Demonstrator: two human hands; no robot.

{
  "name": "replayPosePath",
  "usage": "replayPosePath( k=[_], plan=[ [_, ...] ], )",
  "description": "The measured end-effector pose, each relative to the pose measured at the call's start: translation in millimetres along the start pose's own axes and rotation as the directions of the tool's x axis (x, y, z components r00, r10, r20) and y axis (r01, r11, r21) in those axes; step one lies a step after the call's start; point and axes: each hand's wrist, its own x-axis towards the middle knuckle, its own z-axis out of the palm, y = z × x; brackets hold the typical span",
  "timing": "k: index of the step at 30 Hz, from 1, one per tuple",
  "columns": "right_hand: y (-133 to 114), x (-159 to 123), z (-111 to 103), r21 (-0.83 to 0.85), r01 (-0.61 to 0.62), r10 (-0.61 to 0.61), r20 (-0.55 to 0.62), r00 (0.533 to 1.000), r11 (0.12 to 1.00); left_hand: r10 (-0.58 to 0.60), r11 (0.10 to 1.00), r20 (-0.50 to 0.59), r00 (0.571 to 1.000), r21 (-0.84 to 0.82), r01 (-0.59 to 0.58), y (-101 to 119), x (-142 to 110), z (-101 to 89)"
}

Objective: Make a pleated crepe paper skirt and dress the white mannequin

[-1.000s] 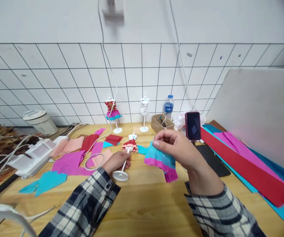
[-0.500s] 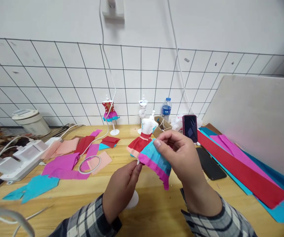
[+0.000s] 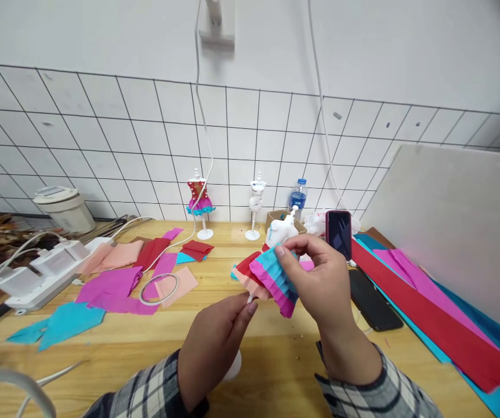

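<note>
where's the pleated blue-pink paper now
Just right of centre in the head view, the paper is pinched in the right hand, in front of the red skirt on the tilted form.

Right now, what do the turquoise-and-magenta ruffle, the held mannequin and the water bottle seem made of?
Turquoise-and-magenta ruffle: probably matte crepe paper, given its fine creases; thin fabric is possible.
Held mannequin: likely white plastic, finish fairly smooth, from its even surface.
Water bottle: apparently clear, smooth plastic, since its wall looks see-through.
</note>
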Motion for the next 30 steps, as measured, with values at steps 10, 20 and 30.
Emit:
replayPosePath(
  k=[10, 20, 30],
  plan=[
    [0.3, -0.2, -0.5, -0.099, 0.048, -0.053, -0.053, 0.997, 0.994, -0.003, 1.0, 0.0, 1.0, -0.005, 0.003, 2.3, -1.9, -2.7],
    [-10.4, -0.6, -11.5, -0.277, -0.019, 0.037, 0.059, 0.998, 0.961, -0.01, 0.998, 0.022, 1.0, 0.057, 0.008, 4.1, -1.6, -4.8],
    [-9.0, 3.1, -13.0, -0.185, -0.117, 0.139, 0.113, 0.984, 0.976, -0.005, 0.991, 0.012, 1.0, 0.132, 0.004, 5.4, -0.6, -5.4]
  ],
)
